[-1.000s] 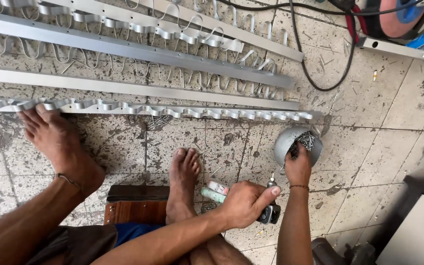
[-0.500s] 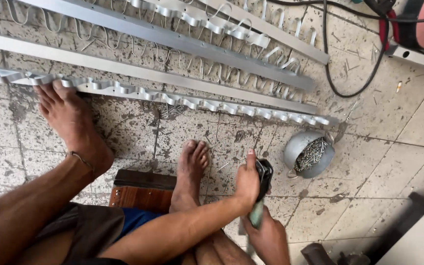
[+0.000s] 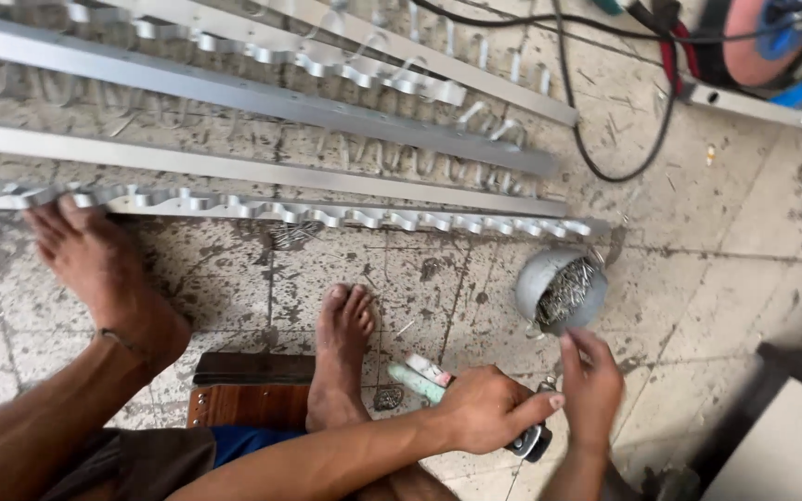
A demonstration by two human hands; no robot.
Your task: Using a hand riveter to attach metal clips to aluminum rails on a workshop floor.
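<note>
tool [image 3: 533, 440] mostly hidden under left hand [image 3: 485, 408], rails [image 3: 234, 93] cut off left

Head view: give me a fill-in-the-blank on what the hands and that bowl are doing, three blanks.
1. The left hand grips a hand tool with a pale ____ handle.
2. The round metal bowl on the tiled floor is filled with small metal ____.
3. The right hand is empty, fingers spread, just below the ____.

Missing words: green; fasteners; bowl
</note>
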